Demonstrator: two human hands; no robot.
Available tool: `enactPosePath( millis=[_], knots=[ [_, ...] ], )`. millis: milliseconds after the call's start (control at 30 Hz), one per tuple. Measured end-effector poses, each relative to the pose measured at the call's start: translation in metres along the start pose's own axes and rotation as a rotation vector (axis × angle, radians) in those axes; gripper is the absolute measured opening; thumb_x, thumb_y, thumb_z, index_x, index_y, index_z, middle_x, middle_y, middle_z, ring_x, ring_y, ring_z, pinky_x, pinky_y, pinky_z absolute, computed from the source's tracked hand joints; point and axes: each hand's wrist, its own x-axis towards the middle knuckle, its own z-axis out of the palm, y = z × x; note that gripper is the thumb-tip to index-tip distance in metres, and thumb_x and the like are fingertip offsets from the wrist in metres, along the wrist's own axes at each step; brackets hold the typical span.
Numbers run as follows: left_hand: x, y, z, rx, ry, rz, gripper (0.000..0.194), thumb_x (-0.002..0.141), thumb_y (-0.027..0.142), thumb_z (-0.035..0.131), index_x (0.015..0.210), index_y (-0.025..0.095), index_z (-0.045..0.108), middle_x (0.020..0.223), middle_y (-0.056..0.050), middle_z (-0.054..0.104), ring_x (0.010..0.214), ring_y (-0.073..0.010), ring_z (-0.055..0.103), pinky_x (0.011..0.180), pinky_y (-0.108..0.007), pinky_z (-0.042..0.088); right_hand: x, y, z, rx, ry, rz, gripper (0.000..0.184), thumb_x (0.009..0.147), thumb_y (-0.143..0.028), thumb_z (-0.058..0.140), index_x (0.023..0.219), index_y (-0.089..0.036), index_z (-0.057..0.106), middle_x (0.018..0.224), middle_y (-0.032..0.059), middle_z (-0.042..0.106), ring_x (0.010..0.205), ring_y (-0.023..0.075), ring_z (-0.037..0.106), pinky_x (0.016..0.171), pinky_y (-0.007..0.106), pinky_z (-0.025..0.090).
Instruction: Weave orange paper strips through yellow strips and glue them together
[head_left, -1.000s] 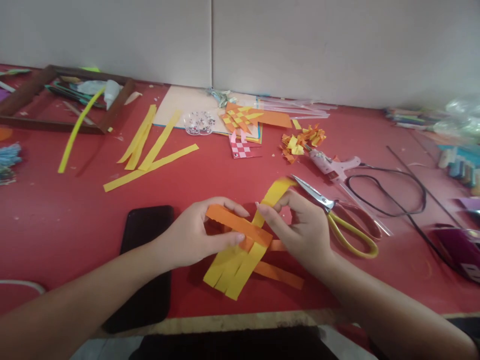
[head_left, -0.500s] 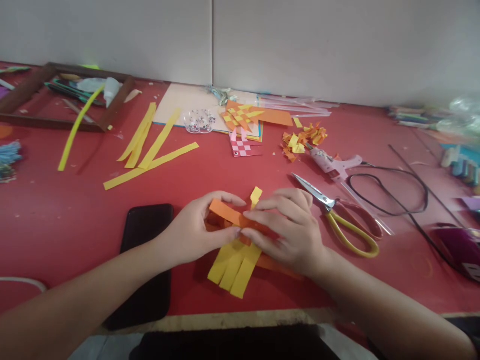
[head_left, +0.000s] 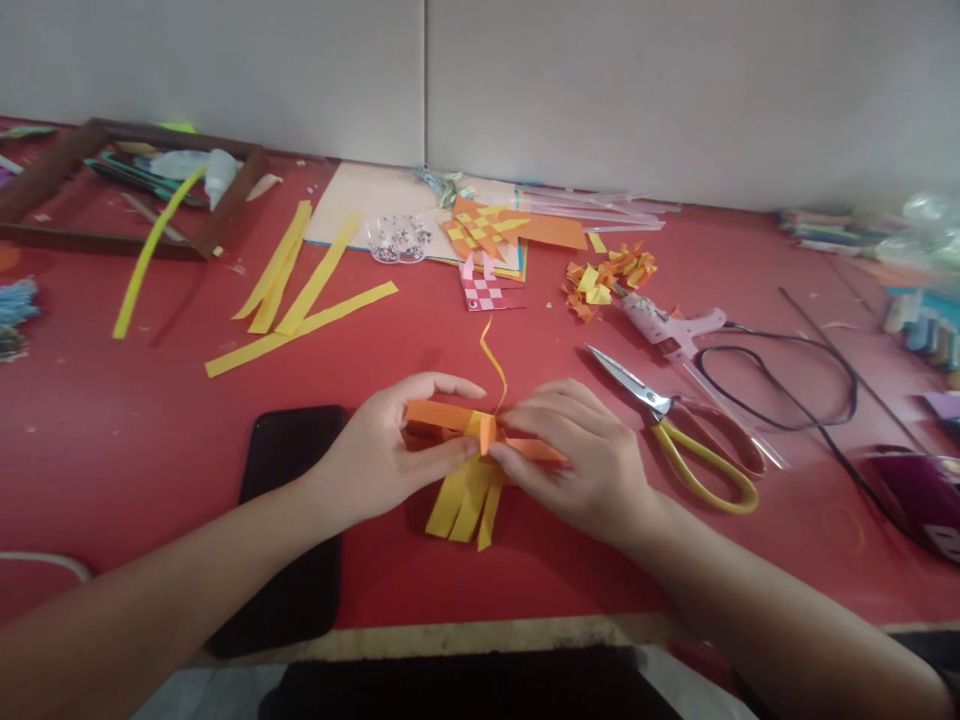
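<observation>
Pinching orange and yellow strips [head_left: 468, 492] between thumb and fingers, left hand [head_left: 394, 450] and right hand [head_left: 581, 450] sit half-closed.

R hand [head_left: 577, 450] now at orange flap [head_left: 487, 436] | yel strip [head_left: 493, 362] turned edge-on, thin curl

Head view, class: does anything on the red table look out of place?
Yes. The pink glue gun lies on its side, its nozzle against or very near loose orange and yellow paper scraps; that looks untidy, and risky if hot.
</observation>
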Motion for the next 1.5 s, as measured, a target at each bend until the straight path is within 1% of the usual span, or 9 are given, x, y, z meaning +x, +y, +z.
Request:
enactPosePath(
  millis=[67,133,300,433,533,733,1167,1333,1500],
  knots=[
    [0.0,0.001,0.0,0.037,0.01,0.012,0.033,0.081,0.032,0.073,0.111,0.022,0.063,0.108,-0.004,0.069,0.089,-0.0169,0.068,0.075,-0.025,0.056,0.0,-0.001,0.001,0.037,0.0,-0.003,0.004,0.085,-0.021,0.067,0.082,-0.019,0.065,0.075,0.0033,0.072,0.07,0.018,0.064,0.071,0.036,0.055],
    [0.0,0.002,0.0,0.079,0.008,0.023,0.031,0.081,0.032,0.073,0.109,0.023,0.064,0.107,-0.003,0.07,0.09,-0.0178,0.068,0.076,-0.026,0.056,0.0,-0.003,0.001,0.059,-0.002,0.002,0.007,0.085,-0.018,0.065,0.079,-0.019,0.064,0.073,0.003,0.071,0.069,0.0167,0.064,0.068,0.034,0.055],
    [-0.001,0.002,0.0,0.093,0.018,0.009,0.032,0.08,0.035,0.073,0.109,0.023,0.066,0.104,-0.004,0.07,0.091,-0.0198,0.068,0.075,-0.027,0.056,0.001,-0.007,-0.001,0.098,-0.008,0.118,0.013,0.086,-0.016,0.06,0.073,-0.019,0.064,0.072,0.0043,0.069,0.066,0.0152,0.064,0.061,0.03,0.054],
    [-0.001,0.001,0.0,0.026,-0.002,-0.015,0.031,0.08,0.032,0.074,0.108,0.024,0.066,0.097,-0.002,0.07,0.082,-0.0167,0.068,0.071,-0.025,0.056,0.0,-0.009,-0.003,0.166,-0.012,0.205,0.016,0.085,-0.015,0.06,0.07,-0.018,0.064,0.071,0.0046,0.068,0.063,0.0139,0.063,0.055,0.026,0.053],
    [-0.001,0.001,0.0,-0.032,-0.033,-0.03,0.03,0.08,0.032,0.074,0.109,0.025,0.065,0.087,0.002,0.069,0.075,-0.0138,0.066,0.067,-0.022,0.055,0.0,-0.01,-0.004,0.226,-0.004,0.24,0.016,0.085,-0.016,0.061,0.07,-0.017,0.066,0.068,0.0039,0.069,0.061,0.0136,0.063,0.055,0.026,0.053],
    [-0.001,0.0,-0.002,-0.12,-0.061,-0.046,0.033,0.08,0.033,0.075,0.111,0.027,0.064,0.078,0.003,0.064,0.068,-0.0131,0.064,0.064,-0.023,0.055,0.002,-0.011,-0.005,0.319,0.001,0.332,0.017,0.086,-0.019,0.061,0.07,-0.018,0.066,0.065,0.002,0.068,0.057,0.0125,0.061,0.052,0.026,0.05],
    [0.0,-0.002,-0.001,-0.328,-0.067,-0.109,0.034,0.078,0.029,0.08,0.108,0.026,0.063,0.075,0.007,0.062,0.066,-0.0063,0.06,0.062,-0.014,0.05,0.002,-0.011,-0.004,0.457,0.012,0.449,0.02,0.086,-0.018,0.061,0.067,-0.02,0.067,0.064,-0.0005,0.069,0.06,0.0117,0.061,0.056,0.023,0.049],
    [0.001,-0.002,-0.001,-0.402,-0.067,-0.11,0.032,0.078,0.027,0.08,0.106,0.024,0.064,0.075,0.007,0.062,0.067,-0.0055,0.061,0.063,-0.013,0.051,0.003,-0.012,-0.005,0.49,0.05,0.473,0.019,0.084,-0.017,0.063,0.066,-0.02,0.067,0.061,-0.0027,0.066,0.055,0.0098,0.057,0.051,0.022,0.046],
    [0.001,-0.003,0.0,-0.419,-0.053,-0.084,0.031,0.078,0.023,0.08,0.105,0.024,0.065,0.075,0.007,0.063,0.068,-0.0048,0.061,0.063,-0.011,0.051,0.005,-0.013,-0.005,0.511,0.057,0.507,0.024,0.083,-0.017,0.063,0.059,-0.02,0.063,0.055,-0.0043,0.06,0.05,0.0085,0.052,0.047,0.021,0.043]
  ],
)
